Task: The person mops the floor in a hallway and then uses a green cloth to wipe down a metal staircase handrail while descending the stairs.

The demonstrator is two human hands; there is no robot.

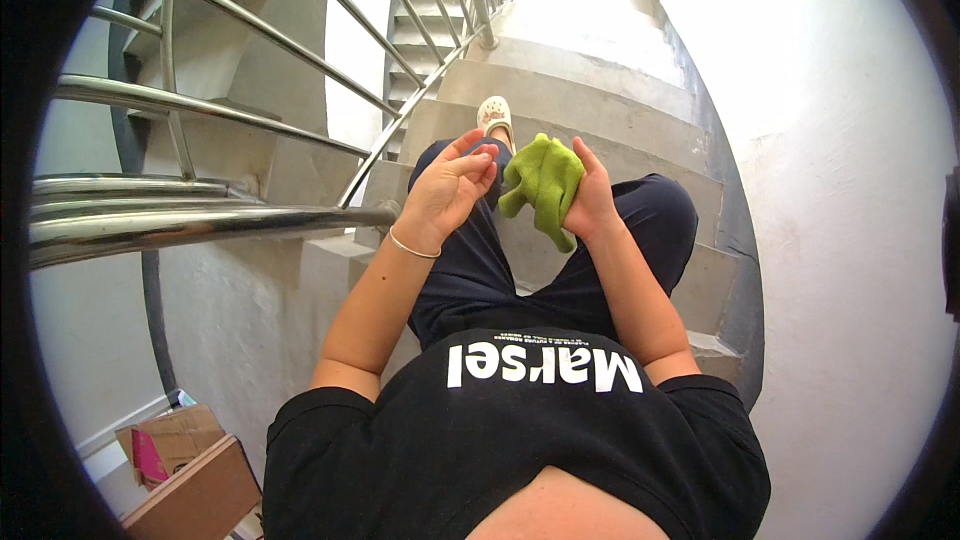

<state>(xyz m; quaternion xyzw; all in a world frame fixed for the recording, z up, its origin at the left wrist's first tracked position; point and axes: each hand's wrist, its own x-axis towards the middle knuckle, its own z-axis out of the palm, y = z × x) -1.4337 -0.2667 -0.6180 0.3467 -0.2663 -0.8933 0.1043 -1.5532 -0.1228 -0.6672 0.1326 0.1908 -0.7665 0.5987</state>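
A crumpled green cloth is held in my right hand, in front of my knees. Its folds hang down towards my lap, and part of the palm is hidden behind it. My left hand is a little to the left of the cloth, palm turned up and inwards, fingers loosely curled and apart. Nothing is in it, and it does not touch the cloth. A thin bangle circles the left wrist.
Concrete stairs run down ahead, with a foot in a cream clog on them. A stainless-steel railing stands close on the left, a white wall on the right. Lower left are a cardboard box and a brown board.
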